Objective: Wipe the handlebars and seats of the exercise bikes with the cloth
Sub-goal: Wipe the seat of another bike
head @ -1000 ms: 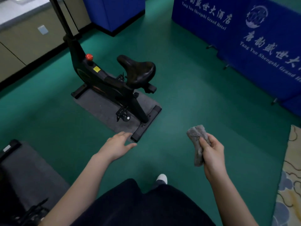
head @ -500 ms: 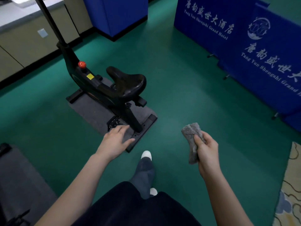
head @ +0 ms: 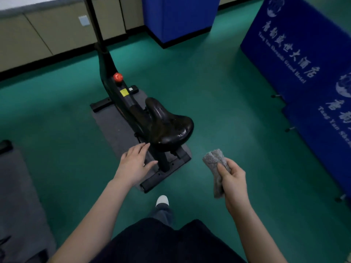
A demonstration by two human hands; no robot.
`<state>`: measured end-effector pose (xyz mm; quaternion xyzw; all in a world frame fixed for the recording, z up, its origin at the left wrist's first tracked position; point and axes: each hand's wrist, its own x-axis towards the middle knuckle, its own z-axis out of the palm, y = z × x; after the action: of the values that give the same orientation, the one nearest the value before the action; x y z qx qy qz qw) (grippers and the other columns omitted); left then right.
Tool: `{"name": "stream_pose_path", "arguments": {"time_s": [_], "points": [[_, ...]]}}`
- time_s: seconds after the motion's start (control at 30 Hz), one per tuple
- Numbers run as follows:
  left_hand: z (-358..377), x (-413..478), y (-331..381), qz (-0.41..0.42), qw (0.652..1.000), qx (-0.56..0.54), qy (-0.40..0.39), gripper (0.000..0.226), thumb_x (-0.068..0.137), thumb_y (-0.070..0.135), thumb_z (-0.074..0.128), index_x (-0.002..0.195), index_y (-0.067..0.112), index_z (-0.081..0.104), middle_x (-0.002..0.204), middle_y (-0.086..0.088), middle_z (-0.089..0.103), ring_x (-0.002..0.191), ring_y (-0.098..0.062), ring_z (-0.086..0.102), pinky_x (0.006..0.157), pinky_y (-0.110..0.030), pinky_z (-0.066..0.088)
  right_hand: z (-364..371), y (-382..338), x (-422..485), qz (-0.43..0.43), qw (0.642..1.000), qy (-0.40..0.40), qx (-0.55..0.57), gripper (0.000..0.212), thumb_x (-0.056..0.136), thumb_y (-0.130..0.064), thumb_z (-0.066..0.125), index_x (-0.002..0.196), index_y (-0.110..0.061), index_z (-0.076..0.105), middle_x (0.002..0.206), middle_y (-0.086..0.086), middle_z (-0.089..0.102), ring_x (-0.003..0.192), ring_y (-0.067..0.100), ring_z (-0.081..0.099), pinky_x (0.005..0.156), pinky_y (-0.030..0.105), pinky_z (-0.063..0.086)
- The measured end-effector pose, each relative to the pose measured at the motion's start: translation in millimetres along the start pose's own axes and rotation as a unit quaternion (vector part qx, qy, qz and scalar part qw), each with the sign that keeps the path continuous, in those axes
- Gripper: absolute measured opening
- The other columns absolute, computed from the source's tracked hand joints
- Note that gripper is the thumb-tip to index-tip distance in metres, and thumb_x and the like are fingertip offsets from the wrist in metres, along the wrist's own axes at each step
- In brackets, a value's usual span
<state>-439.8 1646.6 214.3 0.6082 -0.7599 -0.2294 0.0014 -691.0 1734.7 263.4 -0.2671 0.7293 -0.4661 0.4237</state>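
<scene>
Right hand (head: pixel 234 185) grips folded grey cloth (head: pixel 215 164), 4 o'clock of black seat (head: pixel 169 126), apart from it. Left hand (head: pixel 134 164) at 7 o'clock, fingers straight, empty, fingertips just beside seat. Exercise bike (head: pixel 121 95) on grey mat (head: pixel 114 128); red knob (head: pixel 117 76) at 11 o'clock.

I'm looking at a smooth green floor (head: pixel 228 111). A flat grey rectangular mat (head: pixel 114 126) lies on it, and the black exercise bike (head: pixel 123 97) stands on that mat. A second grey mat (head: pixel 17 186) lies far left. Blue printed banner panels (head: pixel 296 59) stand at the right, a blue box (head: pixel 176 16) at the back, and a white shoe toe (head: pixel 162 199) is planted nearest me.
</scene>
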Motion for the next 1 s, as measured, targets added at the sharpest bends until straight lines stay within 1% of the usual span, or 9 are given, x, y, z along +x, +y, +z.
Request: {"name": "stream_pose_path", "arguments": {"time_s": [0.17,0.23,0.3,0.43,0.57,0.6,0.73,0.9,1.0], "points": [[-6,23,-3,-0.040,0.999,-0.028,0.003,0.072,0.091,0.057,0.043,0.149,0.021,0.021,0.153,0.002,0.026,0.139,-0.020,0.025,0.111,-0.042,0.025,22,-16,35,0.000,0.998,-0.051,-0.032,0.022,0.094,-0.005,0.051,0.089,-0.020,0.067,0.073,0.008,0.056,0.065,0.020,0.047,0.048,0.023,0.039],[-4,27,-2,-0.056,0.998,-0.037,0.001,0.074,0.090,0.058,0.043,0.149,0.021,0.020,0.153,0.003,0.025,0.139,-0.019,0.024,0.112,-0.042,0.025,30,-22,51,-0.003,0.996,-0.075,-0.042,0.019,0.094,-0.005,0.051,0.090,-0.015,0.066,0.070,0.009,0.054,0.060,0.022,0.044,0.043,0.022,0.038],[0,31,0,-0.075,0.996,-0.051,-0.001,0.075,0.090,0.058,0.044,0.150,0.021,0.018,0.153,0.003,0.024,0.139,-0.019,0.024,0.112,-0.041,0.024,41,-31,70,-0.011,0.993,-0.103,-0.049,0.018,0.094,-0.003,0.051,0.090,-0.011,0.066,0.067,0.007,0.054,0.056,0.019,0.043,0.041,0.019,0.037],[3,42,8,-0.117,0.991,-0.071,0.005,0.079,0.088,0.059,0.047,0.150,0.021,0.017,0.154,0.003,0.023,0.139,-0.020,0.025,0.112,-0.040,0.024,63,-47,110,-0.034,0.982,-0.170,-0.078,0.026,0.094,-0.002,0.050,0.087,-0.020,0.067,0.062,-0.016,0.060,0.054,-0.001,0.049,0.052,0.011,0.040],[6,55,26,-0.168,0.980,-0.100,0.020,0.081,0.087,0.060,0.049,0.150,0.021,0.017,0.154,0.003,0.022,0.140,-0.020,0.024,0.112,-0.039,0.023,81,-56,152,-0.031,0.964,-0.243,-0.101,0.024,0.096,-0.004,0.049,0.088,-0.019,0.066,0.051,-0.015,0.051,0.044,0.003,0.041,0.043,0.016,0.035],[7,59,31,-0.186,0.976,-0.111,0.026,0.080,0.087,0.059,0.048,0.150,0.020,0.017,0.154,0.003,0.022,0.140,-0.020,0.024,0.112,-0.039,0.023,85,-58,163,-0.035,0.958,-0.263,-0.108,0.023,0.096,-0.004,0.049,0.090,-0.017,0.066,0.050,-0.016,0.051,0.043,0.002,0.040,0.043,0.017,0.035],[15,74,51,-0.249,0.955,-0.160,0.032,0.083,0.085,0.062,0.049,0.150,0.021,0.016,0.155,0.004,0.020,0.141,-0.018,0.021,0.113,-0.040,0.023,99,-64,206,-0.079,0.935,-0.317,-0.138,0.025,0.095,-0.003,0.049,0.094,-0.021,0.066,0.069,-0.010,0.061,0.062,0.005,0.051,0.059,0.021,0.040],[22,95,60,-0.286,0.934,-0.206,0.065,0.093,0.077,0.065,0.056,0.150,0.023,0.016,0.154,0.002,0.023,0.140,-0.020,0.024,0.112,-0.042,0.027,132,-71,259,-0.155,0.901,-0.365,-0.174,0.018,0.095,-0.004,0.048,0.100,-0.011,0.065,0.065,-0.005,0.052,0.058,0.015,0.045,0.059,0.030,0.036],[27,100,60,-0.303,0.921,-0.234,0.074,0.103,0.069,0.065,0.065,0.150,0.025,0.016,0.153,0.003,0.023,0.139,-0.021,0.025,0.113,-0.040,0.026,167,-80,279,-0.229,0.873,-0.387,-0.191,0.019,0.095,-0.005,0.049,0.106,-0.009,0.065,0.078,-0.008,0.059,0.069,0.008,0.052,0.066,0.023,0.040]]}}
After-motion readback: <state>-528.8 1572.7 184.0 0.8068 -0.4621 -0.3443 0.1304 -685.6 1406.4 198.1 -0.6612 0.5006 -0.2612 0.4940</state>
